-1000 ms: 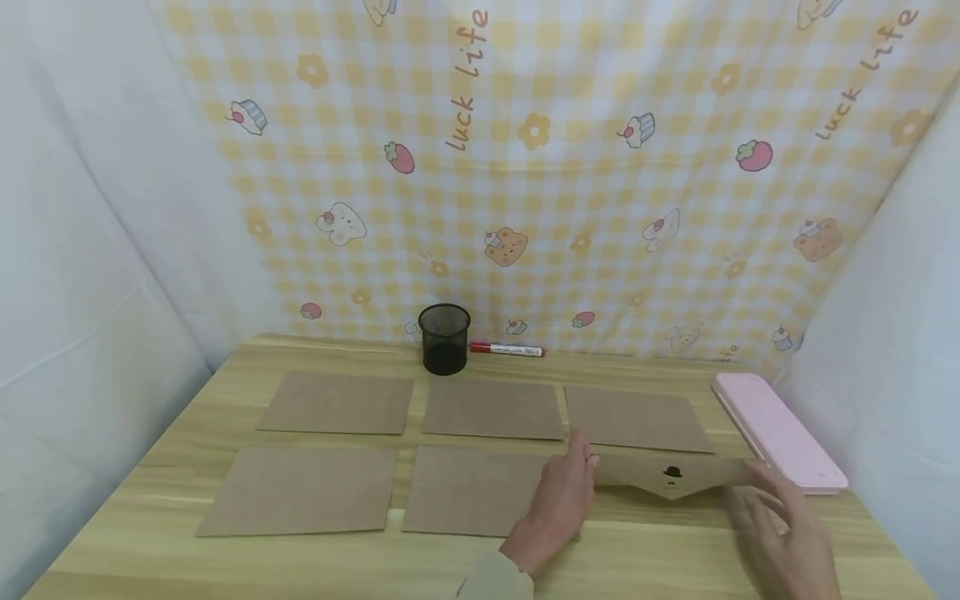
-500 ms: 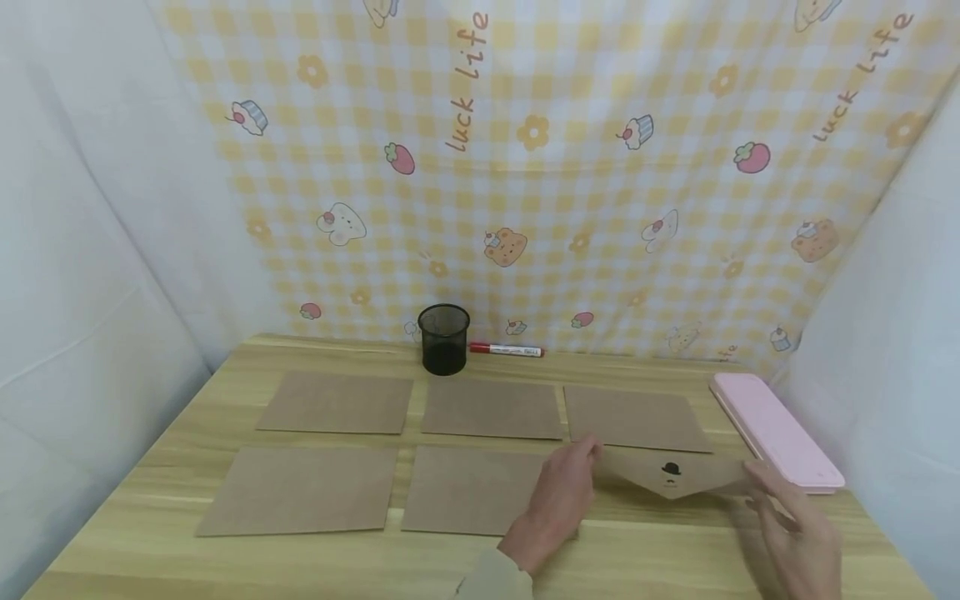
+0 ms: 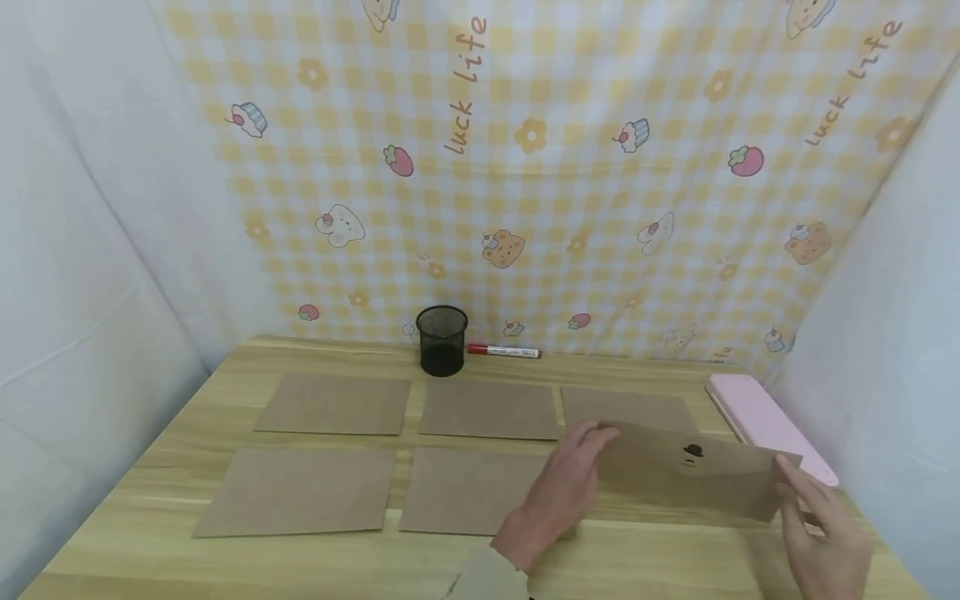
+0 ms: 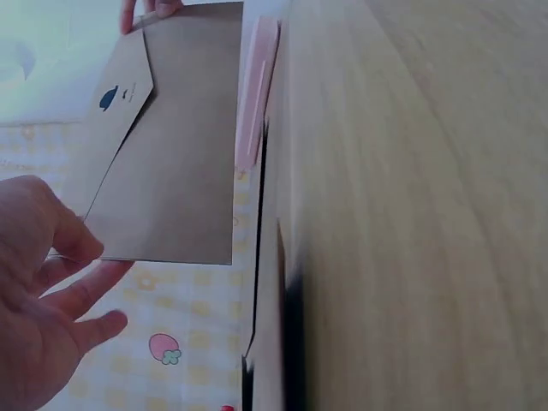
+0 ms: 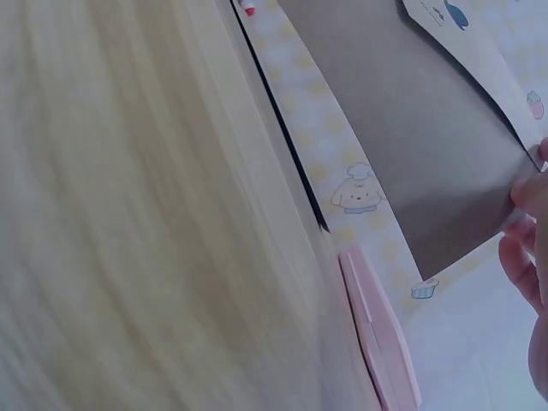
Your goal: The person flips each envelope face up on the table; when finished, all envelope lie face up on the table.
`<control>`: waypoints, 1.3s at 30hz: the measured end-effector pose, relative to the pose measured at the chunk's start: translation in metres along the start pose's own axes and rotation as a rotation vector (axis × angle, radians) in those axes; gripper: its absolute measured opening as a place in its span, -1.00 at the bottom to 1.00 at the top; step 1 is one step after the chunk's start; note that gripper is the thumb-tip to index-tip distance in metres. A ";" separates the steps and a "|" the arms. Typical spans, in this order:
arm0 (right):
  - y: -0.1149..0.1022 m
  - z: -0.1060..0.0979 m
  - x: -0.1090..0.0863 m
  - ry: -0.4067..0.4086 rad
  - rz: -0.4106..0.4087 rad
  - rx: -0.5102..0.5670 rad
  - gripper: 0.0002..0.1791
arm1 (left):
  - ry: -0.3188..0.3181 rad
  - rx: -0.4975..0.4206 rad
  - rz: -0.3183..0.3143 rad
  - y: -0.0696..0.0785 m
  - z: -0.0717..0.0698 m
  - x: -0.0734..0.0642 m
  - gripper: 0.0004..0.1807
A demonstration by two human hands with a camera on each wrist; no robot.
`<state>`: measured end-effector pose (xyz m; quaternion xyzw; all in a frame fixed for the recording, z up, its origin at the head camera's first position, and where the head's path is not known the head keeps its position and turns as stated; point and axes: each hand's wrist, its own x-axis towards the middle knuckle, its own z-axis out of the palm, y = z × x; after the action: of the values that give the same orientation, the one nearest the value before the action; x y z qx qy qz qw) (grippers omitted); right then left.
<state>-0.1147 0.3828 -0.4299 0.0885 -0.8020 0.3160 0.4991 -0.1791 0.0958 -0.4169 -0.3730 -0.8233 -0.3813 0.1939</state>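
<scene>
1. Envelope, brown, one; hat printed on its flap. Raised off the table, over its right-hand part; long axis running left to right from hand to hand, so neither hand is nearer.
2. Left hand: thumb and forefinger pinch the left end; remaining fingers loosely spread.
3. Right hand: thumb and fingertips pinch the right end, this hand being closer to the table's right edge.
4. Brown papers, flat, back row: left paper, middle paper, right paper, the last partly hidden behind the envelope.
5. Same, front row: outer paper; inner paper, partly covered by the left arm.
6. Pink case, along the right edge, just beyond the envelope's right end; nearest obstacle.
7. Mesh cup and marker, back edge, well apart from both hands.
</scene>
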 end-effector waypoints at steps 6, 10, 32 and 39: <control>0.001 0.000 -0.001 0.001 -0.015 -0.034 -0.75 | -0.106 0.018 0.036 0.005 -0.005 0.000 -0.34; 0.008 0.004 -0.002 0.027 -0.078 -0.042 -0.75 | -0.120 0.053 0.065 0.006 -0.004 -0.001 -0.35; 0.019 0.001 -0.013 -0.603 0.125 -0.213 -0.30 | -0.274 0.265 -0.209 0.020 0.018 0.004 -0.53; 0.019 0.006 -0.021 -0.610 0.131 -0.184 -0.49 | -0.358 0.435 -0.328 0.020 0.025 0.004 -0.64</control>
<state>-0.1177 0.3902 -0.4578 0.0818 -0.9438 0.2326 0.2202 -0.1673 0.1251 -0.4208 -0.2465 -0.9556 -0.1512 0.0574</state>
